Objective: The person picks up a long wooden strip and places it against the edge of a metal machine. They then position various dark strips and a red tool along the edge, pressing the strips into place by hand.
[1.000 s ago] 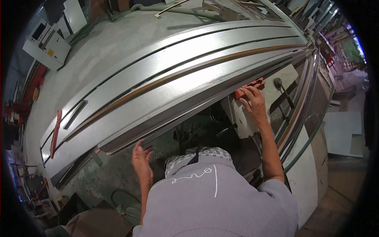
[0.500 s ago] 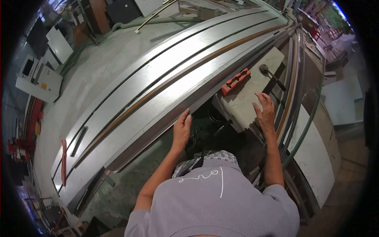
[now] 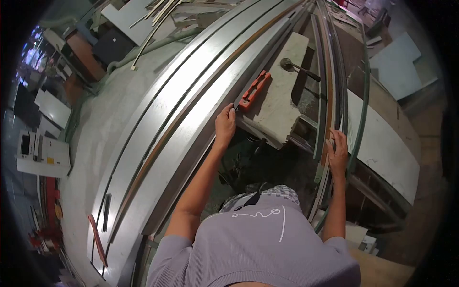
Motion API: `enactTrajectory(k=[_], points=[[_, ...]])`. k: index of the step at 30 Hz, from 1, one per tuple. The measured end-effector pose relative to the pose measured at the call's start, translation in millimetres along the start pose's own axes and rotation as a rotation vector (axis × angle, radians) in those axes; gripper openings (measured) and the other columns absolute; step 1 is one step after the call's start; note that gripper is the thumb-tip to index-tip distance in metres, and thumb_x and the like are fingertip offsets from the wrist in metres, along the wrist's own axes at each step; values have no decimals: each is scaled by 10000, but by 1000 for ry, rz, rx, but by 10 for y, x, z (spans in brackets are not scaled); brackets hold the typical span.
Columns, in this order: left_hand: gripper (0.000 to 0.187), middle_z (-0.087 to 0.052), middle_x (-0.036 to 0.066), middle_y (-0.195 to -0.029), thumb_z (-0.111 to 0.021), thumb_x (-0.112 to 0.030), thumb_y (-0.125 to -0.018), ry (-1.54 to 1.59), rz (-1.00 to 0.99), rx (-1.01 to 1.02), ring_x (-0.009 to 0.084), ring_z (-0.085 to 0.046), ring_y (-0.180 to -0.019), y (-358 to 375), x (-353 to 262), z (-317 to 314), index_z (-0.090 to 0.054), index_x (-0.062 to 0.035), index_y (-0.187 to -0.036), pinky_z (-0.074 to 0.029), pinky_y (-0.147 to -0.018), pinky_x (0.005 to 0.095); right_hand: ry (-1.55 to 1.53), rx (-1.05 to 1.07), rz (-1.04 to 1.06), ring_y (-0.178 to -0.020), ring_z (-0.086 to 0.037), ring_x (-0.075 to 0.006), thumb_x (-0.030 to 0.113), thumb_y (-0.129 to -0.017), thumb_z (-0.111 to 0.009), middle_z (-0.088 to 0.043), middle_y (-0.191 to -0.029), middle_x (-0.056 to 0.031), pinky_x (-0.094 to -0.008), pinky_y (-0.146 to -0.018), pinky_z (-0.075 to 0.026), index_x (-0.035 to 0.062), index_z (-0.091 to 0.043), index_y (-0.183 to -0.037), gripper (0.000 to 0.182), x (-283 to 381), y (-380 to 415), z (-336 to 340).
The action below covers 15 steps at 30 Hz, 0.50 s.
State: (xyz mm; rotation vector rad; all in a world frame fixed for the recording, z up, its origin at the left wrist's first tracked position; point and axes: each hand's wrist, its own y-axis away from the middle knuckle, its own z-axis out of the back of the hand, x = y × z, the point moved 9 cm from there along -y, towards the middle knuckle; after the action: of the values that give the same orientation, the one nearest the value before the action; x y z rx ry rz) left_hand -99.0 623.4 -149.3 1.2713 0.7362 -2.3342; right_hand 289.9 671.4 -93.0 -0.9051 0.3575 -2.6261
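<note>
My left hand (image 3: 225,125) is at the near edge of the long metal table (image 3: 196,110), just below a notched orange-red piece (image 3: 255,91). Its thumb and fingers are pressed together, and a small dark spot shows at the tips. I cannot make out whether they grip anything. Over the long narrow strips (image 3: 329,91) on the right hovers my right hand (image 3: 337,152), its fingers loosely bent and apart, with nothing seen in it. Between the hands lies a pale, worn slab (image 3: 282,95). On it rests a round dark knob with a handle (image 3: 287,64).
A red bar (image 3: 97,240) and a short dark strip (image 3: 106,213) lie at the metal table's near left end. White panels (image 3: 382,143) stand on the right. A white cabinet (image 3: 48,155) is at far left. Pale strips (image 3: 152,36) lie at the back.
My view has turned to the right. My left hand has moved forward along the table edge, closer to the orange-red piece. My right hand has moved away from the slab, over to the strips.
</note>
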Motion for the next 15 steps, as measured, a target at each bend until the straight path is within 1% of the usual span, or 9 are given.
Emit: enactTrajectory(k=[1,3,4,5,7,8,12,14,15], points=[[343,-613,218,-1006,-453,-227,-891,0,-9,15,346,-589,-961,-66,-43,-8,-570,15,-1104,-443,-839,379,1,-10,-15,-1098,-472,-282,193,-869,-560,-489,-1163,-104,-381,-931,-366,116,-532,-1199,340,-49,55,49],[333,-616,227,-951,-450,-236,-890,-123,57,148,361,-591,-923,-193,-32,-74,-587,10,-1069,-448,-800,391,-50,-42,-33,-1101,-470,-278,193,-873,-556,-487,-1165,-107,-377,-929,-367,101,-536,-1196,336,-136,152,146],[320,-625,226,-866,-450,-236,-883,-155,37,161,373,-604,-854,-237,-134,-54,-615,11,-1001,-459,-757,405,-43,-53,-31,-1099,-474,-278,182,-870,-561,-492,-1156,-106,-376,-927,-368,85,-543,-1185,331,-147,196,195],[320,-625,226,-866,-450,-236,-883,-161,25,185,373,-604,-854,-300,-166,-92,-615,11,-1001,-459,-757,405,-42,-63,-56,-1099,-474,-278,182,-870,-561,-492,-1156,-106,-376,-927,-368,85,-543,-1185,331,-211,284,247],[309,-630,218,-789,-450,-226,-875,-234,-6,266,378,-615,-793,-478,-196,-188,-636,16,-926,-469,-722,415,-13,-84,-100,-1084,-487,-275,171,-865,-570,-497,-1145,-105,-370,-918,-377,79,-548,-1178,327,-317,360,302],[302,-623,219,-733,-457,-218,-863,-191,16,257,380,-620,-746,-535,-145,-242,-645,19,-860,-475,-696,417,-40,-90,-114,-1069,-500,-269,162,-866,-572,-501,-1131,-103,-363,-905,-392,80,-551,-1175,320,-331,394,328],[287,-624,223,-737,-471,-215,-854,-198,2,300,364,-626,-747,-726,-108,-445,-649,9,-833,-477,-697,407,-29,-128,-136,-1061,-505,-264,167,-873,-564,-497,-1130,-103,-357,-893,-405,80,-549,-1177,316,-402,524,410],[279,-628,219,-730,-492,-218,-843,-135,40,330,351,-633,-728,-824,-2,-556,-657,6,-815,-484,-689,400,-59,-123,-171,-1061,-505,-264,173,-878,-559,-491,-1134,-100,-358,-891,-407,82,-547,-1179,314,-433,585,419],[279,-628,219,-730,-492,-218,-843,-137,30,339,351,-633,-728,-890,21,-613,-657,6,-815,-484,-689,400,-59,-134,-181,-1061,-505,-264,173,-878,-559,-491,-1134,-100,-358,-891,-407,82,-547,-1179,314,-433,614,438]])
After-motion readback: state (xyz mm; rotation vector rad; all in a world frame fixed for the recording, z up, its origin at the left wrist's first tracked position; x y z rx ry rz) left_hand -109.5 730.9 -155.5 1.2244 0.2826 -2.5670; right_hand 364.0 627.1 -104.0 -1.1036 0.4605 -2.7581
